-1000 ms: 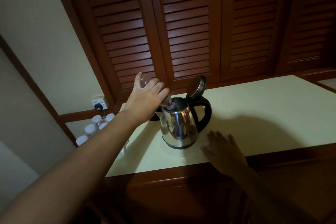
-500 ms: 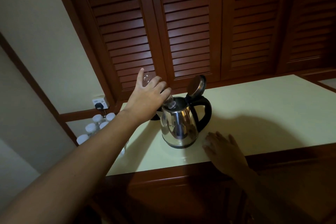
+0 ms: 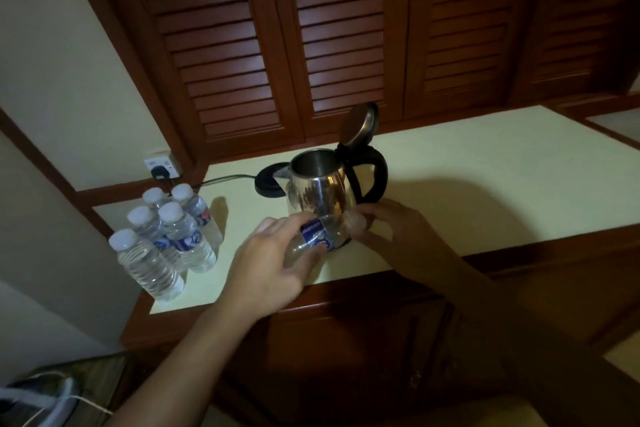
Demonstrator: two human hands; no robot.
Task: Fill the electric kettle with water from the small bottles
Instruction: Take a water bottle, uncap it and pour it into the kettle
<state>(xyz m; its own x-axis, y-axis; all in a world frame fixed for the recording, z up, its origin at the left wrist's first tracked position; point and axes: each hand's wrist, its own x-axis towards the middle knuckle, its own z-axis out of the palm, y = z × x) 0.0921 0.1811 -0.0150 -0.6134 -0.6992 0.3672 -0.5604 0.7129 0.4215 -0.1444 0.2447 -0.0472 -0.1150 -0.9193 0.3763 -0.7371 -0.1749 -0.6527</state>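
While left hand [image 3: 266,263] grips the sideways, empty-looking bottle [image 3: 317,236], right hand [image 3: 398,236] pinches its neck; kettle [image 3: 318,191] stands lid-up

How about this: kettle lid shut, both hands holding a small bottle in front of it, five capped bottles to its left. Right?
No, the head view shows the kettle lid standing open. Otherwise right: left hand and right hand hold the small bottle in front of the kettle, five capped bottles to its left.

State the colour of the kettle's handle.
The handle is black; the head view shows it best.
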